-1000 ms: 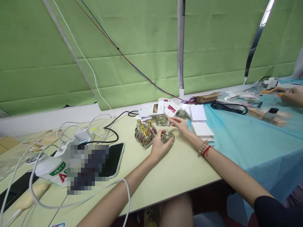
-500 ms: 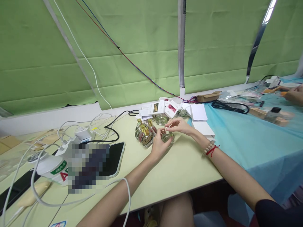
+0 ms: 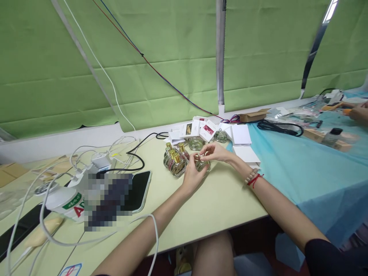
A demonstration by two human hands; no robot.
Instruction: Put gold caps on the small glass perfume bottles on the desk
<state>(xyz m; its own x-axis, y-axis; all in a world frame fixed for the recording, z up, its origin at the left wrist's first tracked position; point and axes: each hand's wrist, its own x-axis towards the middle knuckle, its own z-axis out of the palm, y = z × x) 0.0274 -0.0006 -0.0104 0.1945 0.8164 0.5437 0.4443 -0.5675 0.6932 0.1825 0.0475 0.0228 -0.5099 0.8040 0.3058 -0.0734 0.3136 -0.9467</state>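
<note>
My left hand (image 3: 192,175) grips a small round glass perfume bottle (image 3: 204,165) standing on the pale green table (image 3: 212,207). My right hand (image 3: 215,151) pinches a small cap or nozzle at the bottle's top; the piece itself is hidden by my fingers. Just left of the bottle stands a cluster of several perfume bottles with gold caps (image 3: 175,159). Two more glass bottles (image 3: 196,143) without caps sit behind, near small white boxes (image 3: 201,130).
Flat white cartons (image 3: 242,135) lie at the edge of a blue cloth (image 3: 301,168). White cables, a charger (image 3: 100,163) and a dark tablet (image 3: 139,188) fill the left. Another person's hand (image 3: 359,112) works at the far right beside a black cable (image 3: 280,128).
My right hand came down from above the boxes onto the top of the bottle. The left hand kept its hold on the bottle.
</note>
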